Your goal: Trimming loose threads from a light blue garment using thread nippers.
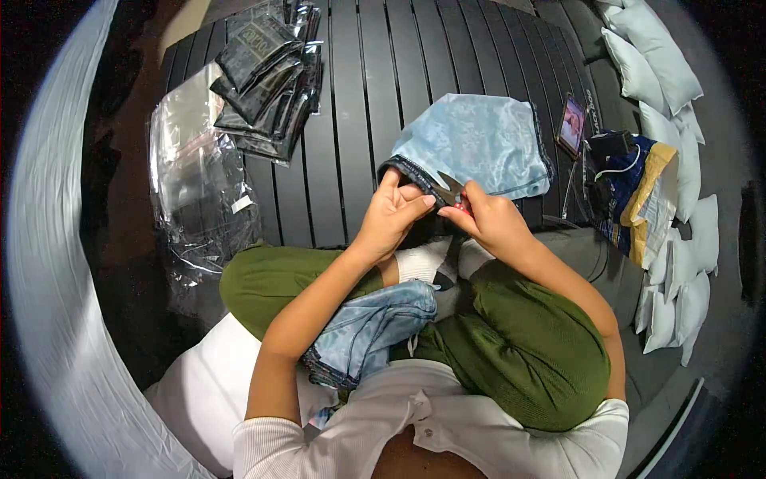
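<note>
A light blue, washed-look cloth garment with dark stitched edges lies spread on the slatted table in front of me. My left hand pinches its dark near edge, the index finger tucked under the cloth. From the right, my right hand grips a small pair of scissors with a reddish handle. Their blades are parted and lie against the dark edge, close to my left fingertips. Another folded blue garment rests in my lap, below my left forearm.
Black plastic packets are piled at the table's far left. Clear plastic bags lie beside them, hanging over the edge. A propped phone and a blue and yellow bag stand to the right. White pillow-like packs line the far right.
</note>
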Action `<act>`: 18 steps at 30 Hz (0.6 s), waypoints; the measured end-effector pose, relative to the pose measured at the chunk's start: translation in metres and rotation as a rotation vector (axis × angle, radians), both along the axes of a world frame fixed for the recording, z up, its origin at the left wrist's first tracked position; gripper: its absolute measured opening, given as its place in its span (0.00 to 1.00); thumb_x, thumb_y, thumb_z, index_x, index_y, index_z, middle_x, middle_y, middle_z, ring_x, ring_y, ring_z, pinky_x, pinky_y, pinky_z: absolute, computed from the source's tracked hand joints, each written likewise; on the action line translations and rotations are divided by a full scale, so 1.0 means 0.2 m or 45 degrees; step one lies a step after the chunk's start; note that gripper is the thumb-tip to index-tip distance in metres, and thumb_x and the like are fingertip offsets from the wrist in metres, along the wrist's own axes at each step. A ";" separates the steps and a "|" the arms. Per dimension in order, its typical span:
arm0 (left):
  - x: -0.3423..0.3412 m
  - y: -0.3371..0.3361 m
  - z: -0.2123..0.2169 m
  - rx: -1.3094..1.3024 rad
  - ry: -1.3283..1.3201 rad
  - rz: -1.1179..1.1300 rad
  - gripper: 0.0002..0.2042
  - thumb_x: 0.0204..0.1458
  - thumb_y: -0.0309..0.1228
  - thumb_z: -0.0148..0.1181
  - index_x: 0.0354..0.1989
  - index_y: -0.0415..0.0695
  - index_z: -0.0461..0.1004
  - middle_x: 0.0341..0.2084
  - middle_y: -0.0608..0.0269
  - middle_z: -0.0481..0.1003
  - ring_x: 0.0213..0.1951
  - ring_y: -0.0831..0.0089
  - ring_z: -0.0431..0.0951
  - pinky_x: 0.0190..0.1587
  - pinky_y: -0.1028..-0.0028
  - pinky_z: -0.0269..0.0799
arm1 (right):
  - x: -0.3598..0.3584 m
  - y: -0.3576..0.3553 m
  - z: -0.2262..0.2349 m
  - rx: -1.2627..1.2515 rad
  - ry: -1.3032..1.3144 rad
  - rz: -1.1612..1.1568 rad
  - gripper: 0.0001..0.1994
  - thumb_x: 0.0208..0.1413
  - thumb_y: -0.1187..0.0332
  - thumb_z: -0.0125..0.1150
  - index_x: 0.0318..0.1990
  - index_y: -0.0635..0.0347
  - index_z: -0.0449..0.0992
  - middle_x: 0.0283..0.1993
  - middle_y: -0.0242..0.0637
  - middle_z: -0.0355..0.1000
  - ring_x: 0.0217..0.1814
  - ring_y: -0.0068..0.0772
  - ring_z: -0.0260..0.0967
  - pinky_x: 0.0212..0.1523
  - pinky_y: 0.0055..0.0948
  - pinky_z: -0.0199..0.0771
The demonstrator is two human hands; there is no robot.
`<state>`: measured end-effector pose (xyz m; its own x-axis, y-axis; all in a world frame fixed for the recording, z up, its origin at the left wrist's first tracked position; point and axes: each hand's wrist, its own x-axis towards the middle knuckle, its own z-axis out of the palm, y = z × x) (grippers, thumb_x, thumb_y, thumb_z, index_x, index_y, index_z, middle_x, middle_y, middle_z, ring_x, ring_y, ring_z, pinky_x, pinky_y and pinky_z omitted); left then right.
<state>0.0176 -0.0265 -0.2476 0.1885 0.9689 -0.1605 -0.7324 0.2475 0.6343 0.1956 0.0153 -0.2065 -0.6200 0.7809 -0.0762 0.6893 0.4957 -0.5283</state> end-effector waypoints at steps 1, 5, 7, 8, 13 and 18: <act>0.00 0.00 -0.01 0.000 -0.001 -0.001 0.26 0.49 0.17 0.50 0.55 0.37 0.48 0.41 0.51 0.70 0.42 0.73 0.71 0.45 0.77 0.67 | 0.00 0.00 -0.01 0.000 -0.001 -0.001 0.18 0.49 0.57 0.57 0.30 0.64 0.60 0.15 0.45 0.64 0.17 0.49 0.65 0.16 0.35 0.62; 0.03 -0.01 -0.03 0.021 -0.004 0.049 0.25 0.49 0.17 0.49 0.55 0.38 0.48 0.41 0.51 0.69 0.42 0.71 0.71 0.45 0.76 0.67 | -0.02 -0.02 -0.04 0.067 -0.039 -0.006 0.18 0.49 0.57 0.57 0.29 0.65 0.61 0.14 0.46 0.64 0.15 0.48 0.65 0.14 0.36 0.62; 0.04 -0.01 -0.04 0.024 -0.001 0.062 0.25 0.49 0.17 0.49 0.55 0.38 0.48 0.41 0.51 0.69 0.43 0.71 0.71 0.45 0.76 0.67 | -0.03 -0.03 -0.04 0.072 -0.037 -0.001 0.18 0.50 0.57 0.57 0.28 0.65 0.61 0.13 0.46 0.64 0.15 0.48 0.65 0.14 0.36 0.62; 0.04 -0.02 -0.04 0.016 -0.048 0.079 0.25 0.49 0.17 0.49 0.55 0.38 0.48 0.41 0.50 0.69 0.43 0.71 0.71 0.45 0.76 0.67 | -0.04 -0.03 -0.03 0.084 -0.073 -0.011 0.18 0.50 0.57 0.56 0.28 0.65 0.61 0.13 0.46 0.64 0.15 0.48 0.65 0.14 0.36 0.63; 0.04 -0.01 -0.04 0.026 -0.068 0.082 0.26 0.49 0.16 0.49 0.55 0.39 0.47 0.41 0.50 0.69 0.43 0.71 0.71 0.45 0.76 0.67 | -0.05 -0.04 -0.01 0.109 -0.095 -0.027 0.18 0.50 0.57 0.56 0.28 0.65 0.61 0.13 0.45 0.64 0.15 0.48 0.65 0.13 0.36 0.63; 0.02 -0.01 -0.01 0.006 0.063 0.056 0.26 0.49 0.16 0.49 0.55 0.39 0.47 0.39 0.52 0.70 0.41 0.73 0.71 0.43 0.78 0.67 | -0.04 -0.02 0.00 0.185 -0.096 -0.025 0.18 0.51 0.57 0.55 0.27 0.65 0.60 0.13 0.46 0.64 0.15 0.48 0.66 0.13 0.37 0.63</act>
<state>0.0208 -0.0284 -0.2496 0.1373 0.9768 -0.1642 -0.7105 0.2126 0.6708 0.1867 0.0112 -0.2073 -0.6015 0.7988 -0.0072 0.7343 0.5494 -0.3987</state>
